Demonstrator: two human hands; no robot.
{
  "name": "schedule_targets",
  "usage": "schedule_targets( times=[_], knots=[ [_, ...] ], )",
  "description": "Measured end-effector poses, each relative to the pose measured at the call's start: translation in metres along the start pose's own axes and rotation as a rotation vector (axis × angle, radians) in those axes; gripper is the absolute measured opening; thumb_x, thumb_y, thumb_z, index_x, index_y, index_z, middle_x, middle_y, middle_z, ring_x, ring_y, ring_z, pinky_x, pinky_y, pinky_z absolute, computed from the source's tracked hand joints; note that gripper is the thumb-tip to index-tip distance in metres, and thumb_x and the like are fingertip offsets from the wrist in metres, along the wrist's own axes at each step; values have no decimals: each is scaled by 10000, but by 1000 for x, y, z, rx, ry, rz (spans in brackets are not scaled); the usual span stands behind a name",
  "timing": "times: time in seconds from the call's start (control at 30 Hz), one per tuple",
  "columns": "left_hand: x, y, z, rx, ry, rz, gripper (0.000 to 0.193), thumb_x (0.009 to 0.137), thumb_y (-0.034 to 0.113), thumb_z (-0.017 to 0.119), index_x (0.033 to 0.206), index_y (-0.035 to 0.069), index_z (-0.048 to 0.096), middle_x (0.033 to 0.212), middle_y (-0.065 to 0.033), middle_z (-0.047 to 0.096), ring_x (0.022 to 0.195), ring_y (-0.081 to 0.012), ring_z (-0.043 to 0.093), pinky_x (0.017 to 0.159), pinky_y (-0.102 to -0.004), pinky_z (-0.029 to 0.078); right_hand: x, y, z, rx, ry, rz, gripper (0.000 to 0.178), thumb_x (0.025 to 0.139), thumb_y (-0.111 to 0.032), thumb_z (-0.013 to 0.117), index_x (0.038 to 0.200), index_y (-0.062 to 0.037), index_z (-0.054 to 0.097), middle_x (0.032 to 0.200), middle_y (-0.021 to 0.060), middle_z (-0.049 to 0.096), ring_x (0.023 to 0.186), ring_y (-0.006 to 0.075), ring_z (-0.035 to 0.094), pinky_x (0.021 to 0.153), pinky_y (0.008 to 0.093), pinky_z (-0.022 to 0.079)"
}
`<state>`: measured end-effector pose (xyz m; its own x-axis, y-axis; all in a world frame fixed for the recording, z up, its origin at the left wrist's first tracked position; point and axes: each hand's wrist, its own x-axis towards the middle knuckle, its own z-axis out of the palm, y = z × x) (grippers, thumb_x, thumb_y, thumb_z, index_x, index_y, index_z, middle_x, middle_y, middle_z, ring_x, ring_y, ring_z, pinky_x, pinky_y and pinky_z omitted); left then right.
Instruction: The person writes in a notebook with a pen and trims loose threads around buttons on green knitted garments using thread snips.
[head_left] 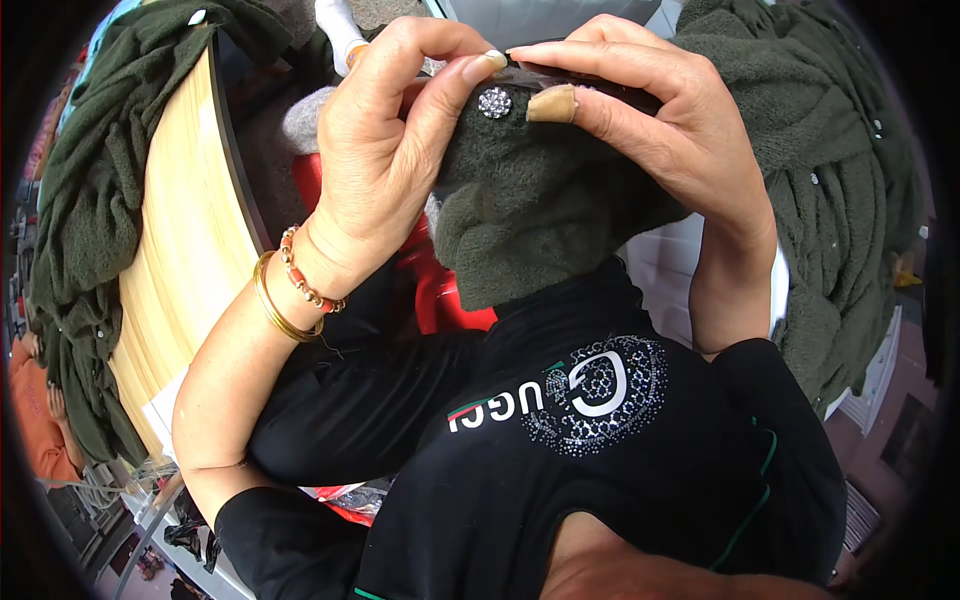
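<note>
A dark green fuzzy knit garment (545, 215) hangs over my lap, with a round sparkly rhinestone button (495, 102) on its upper part. Just above the button, the thumb and forefinger of my left hand (375, 140) are pinched together; anything between them is too small to make out. My right hand (665, 110) grips the garment's upper edge to the right of the button, fingers behind and thumb in front. A tan cover (552, 104) wraps the tip of that thumb. Beads and gold bangles (290, 300) circle my left wrist.
More dark green knit garments lie over the wooden table (185, 230) at left and in a large pile (810, 180) at right. Something red (440, 300) shows below the garment. At the far left rim is a person in orange (40, 420).
</note>
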<state>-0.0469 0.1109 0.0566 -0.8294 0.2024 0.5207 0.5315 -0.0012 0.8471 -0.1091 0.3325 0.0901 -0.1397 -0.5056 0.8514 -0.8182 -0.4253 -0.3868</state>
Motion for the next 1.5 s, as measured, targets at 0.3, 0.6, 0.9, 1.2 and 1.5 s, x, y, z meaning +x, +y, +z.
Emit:
schedule_targets(
  times=[0.3, 0.6, 0.9, 1.2, 1.5],
  knots=[
    [1, 4, 2, -21, -4, -39, 155, 1022, 46, 564, 1166, -2, 593, 1075, -27, 640, 964, -55, 600, 843, -185, 481, 50, -74, 3, -366, -175, 942, 262, 864, -57, 731, 1118, 9, 722, 843, 114, 665, 740, 178, 613, 673, 292, 483],
    [-2, 1, 0, -26, -40, -22, 158, 1023, 31, 553, 1171, -9, 591, 1080, -34, 641, 972, -60, 603, 859, -194, 489, 50, -73, 2, -347, -175, 1003, 249, 865, -87, 731, 1105, -20, 738, 825, 103, 665, 723, 177, 605, 660, 297, 476],
    [-3, 0, 6, -28, -53, -2, 154, 1015, 18, 559, 1164, -8, 590, 1094, -45, 633, 974, -80, 613, 866, -193, 484, 50, -73, -1, -329, -201, 951, 189, 855, -79, 746, 1034, -17, 757, 849, 104, 691, 749, 173, 629, 681, 286, 494],
    [14, 30, 18, -421, 180, -584, 230, 1042, 208, 523, 1081, 19, 648, 984, -64, 670, 889, -112, 634, 780, -232, 489, 33, -68, 5, -230, -31, 1124, 316, 829, -124, 822, 1081, 29, 708, 873, 29, 710, 794, 52, 614, 694, 224, 494],
    [1, -5, 1, -555, -88, -516, 442, 1089, 322, 372, 1273, -18, 585, 1186, -62, 647, 1177, -126, 544, 1037, -284, 378, -4, -49, -5, 78, 313, 1222, 132, 876, -56, 773, 976, 11, 718, 834, -2, 669, 752, 27, 563, 653, 169, 433]
  ],
)
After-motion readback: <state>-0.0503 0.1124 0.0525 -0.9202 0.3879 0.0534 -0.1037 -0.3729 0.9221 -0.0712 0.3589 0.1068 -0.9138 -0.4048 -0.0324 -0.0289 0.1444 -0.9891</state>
